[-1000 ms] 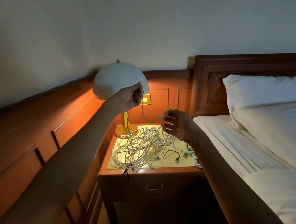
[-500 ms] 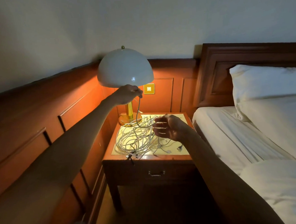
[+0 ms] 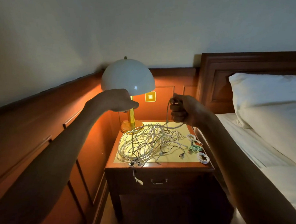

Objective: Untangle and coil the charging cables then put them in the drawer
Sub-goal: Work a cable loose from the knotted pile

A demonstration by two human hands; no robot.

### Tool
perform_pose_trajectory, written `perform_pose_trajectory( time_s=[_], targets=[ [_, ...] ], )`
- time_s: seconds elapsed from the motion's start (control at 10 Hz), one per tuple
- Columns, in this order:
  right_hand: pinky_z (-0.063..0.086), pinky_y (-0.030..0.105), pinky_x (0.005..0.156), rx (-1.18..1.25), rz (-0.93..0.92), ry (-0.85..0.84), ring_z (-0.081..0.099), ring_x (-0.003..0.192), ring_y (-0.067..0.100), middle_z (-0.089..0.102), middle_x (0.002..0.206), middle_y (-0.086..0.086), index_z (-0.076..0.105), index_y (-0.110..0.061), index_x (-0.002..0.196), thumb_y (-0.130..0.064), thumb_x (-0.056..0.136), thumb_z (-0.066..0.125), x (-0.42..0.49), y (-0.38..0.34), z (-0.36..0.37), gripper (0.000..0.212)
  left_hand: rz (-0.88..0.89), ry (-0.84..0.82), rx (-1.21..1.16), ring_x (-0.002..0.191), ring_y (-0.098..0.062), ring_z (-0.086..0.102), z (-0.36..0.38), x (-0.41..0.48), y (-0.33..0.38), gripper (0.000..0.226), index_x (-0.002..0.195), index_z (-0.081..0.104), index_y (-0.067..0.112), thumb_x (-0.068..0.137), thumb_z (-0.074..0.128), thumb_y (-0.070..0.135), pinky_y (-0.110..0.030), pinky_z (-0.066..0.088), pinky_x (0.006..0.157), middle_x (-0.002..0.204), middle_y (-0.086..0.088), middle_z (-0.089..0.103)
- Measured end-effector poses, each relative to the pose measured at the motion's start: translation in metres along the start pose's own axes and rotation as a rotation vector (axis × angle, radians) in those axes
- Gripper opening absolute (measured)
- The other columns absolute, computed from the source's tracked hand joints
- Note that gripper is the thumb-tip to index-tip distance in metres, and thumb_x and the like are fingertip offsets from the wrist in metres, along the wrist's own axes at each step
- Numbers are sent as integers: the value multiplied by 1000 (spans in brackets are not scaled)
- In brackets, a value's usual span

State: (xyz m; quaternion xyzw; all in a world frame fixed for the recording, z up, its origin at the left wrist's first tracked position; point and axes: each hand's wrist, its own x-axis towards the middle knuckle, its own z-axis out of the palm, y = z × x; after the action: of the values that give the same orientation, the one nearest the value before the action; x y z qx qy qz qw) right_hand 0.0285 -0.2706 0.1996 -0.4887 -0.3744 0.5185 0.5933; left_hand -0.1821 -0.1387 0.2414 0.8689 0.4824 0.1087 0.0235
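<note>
**Bedside tangle gives way one cord at a time**

A person's right hand is clenched round a loop of pale cable above the far right corner of a dark wooden nightstand. The strand trails down into the knot of charging cables sprawled across its yellow top. The left hand hangs fingers-down in front of the brass stem of a dome-shaded lamp; the dim light does not show whether it pinches a strand. Three coiled bundles, two white and one green, lie along the table's right edge. The drawer below is closed, with one plug end dangling over its front.

Most of the work appears to lie ahead, with one cord apparently being drawn free. It should go best if slack is lifted out and fed hand over hand rather than tugged, because thin, smooth, springy cords like these cinch tight under a pull. Loops kept round and even would sit flat in the drawer. The lamp stands close to the heap and a snagged strand could rock it.
</note>
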Motion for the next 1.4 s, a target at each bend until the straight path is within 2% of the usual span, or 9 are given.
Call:
perform_pose_trajectory(
  time_s=[0.2,0.3,0.4,0.5,0.6,0.8,1.0,1.2,1.4],
  targets=[
    [8,23,45,-280,-43,-200,6,52,13,8,67,-1,48,-19,71,-40,106,32,-30,-42,27,44,206,73,-437,101,-15,61,-9,-29,13,39,119,60,29,88,68,50,-33,49,87,115,7,63],
    [10,24,45,-372,-86,-206,8,53,14,15,62,-2,48,-18,74,-39,106,33,-38,-53,37,42,292,-265,-818,131,-13,47,15,-35,12,64,146,40,39,88,68,48,-34,42,103,143,11,45],
    [11,27,48,-419,-140,-150,9,56,16,18,62,-1,50,-17,75,-38,107,34,-46,-55,34,41,397,-543,-900,127,-12,55,52,-39,11,35,130,61,28,98,56,41,-40,41,109,135,8,61],
    [11,31,52,-474,-158,-97,9,61,20,20,65,0,54,-15,78,-36,107,35,-56,-52,29,41,411,-583,-1115,80,-19,64,72,-46,10,24,107,63,10,104,47,27,-45,49,98,81,-2,62],
    [20,26,46,-778,-175,76,24,49,13,37,61,0,64,-9,91,-35,107,39,-63,-51,16,39,409,-470,-1145,55,-9,31,71,-56,8,26,100,61,11,106,42,28,-28,39,62,65,5,30],
    [53,26,60,-1359,-417,137,64,61,7,67,111,6,37,-32,150,-38,90,68,-72,-46,7,67,558,-416,-1248,53,-11,16,56,-71,16,31,88,57,17,105,37,32,-26,17,51,64,5,22],
    [42,15,52,-1255,-686,-187,56,54,7,65,69,-3,73,-25,100,-42,94,55,-55,-22,11,25,589,-467,-1277,52,-11,26,51,-78,26,31,94,56,11,107,35,30,-21,31,51,62,3,27],
    [45,25,59,-1241,-676,-21,54,55,8,65,66,4,72,-24,103,-22,97,60,-47,-15,-1,14,527,-334,-932,72,-19,52,81,-76,8,37,80,53,11,107,34,28,-24,46,70,60,11,48],
    [49,15,50,-1264,-605,-185,66,53,13,70,91,-11,52,-31,137,-24,91,69,-45,3,6,49,434,-365,-1152,52,-13,23,90,-76,2,37,80,45,12,107,32,34,-33,32,60,61,2,25]
  ],
)
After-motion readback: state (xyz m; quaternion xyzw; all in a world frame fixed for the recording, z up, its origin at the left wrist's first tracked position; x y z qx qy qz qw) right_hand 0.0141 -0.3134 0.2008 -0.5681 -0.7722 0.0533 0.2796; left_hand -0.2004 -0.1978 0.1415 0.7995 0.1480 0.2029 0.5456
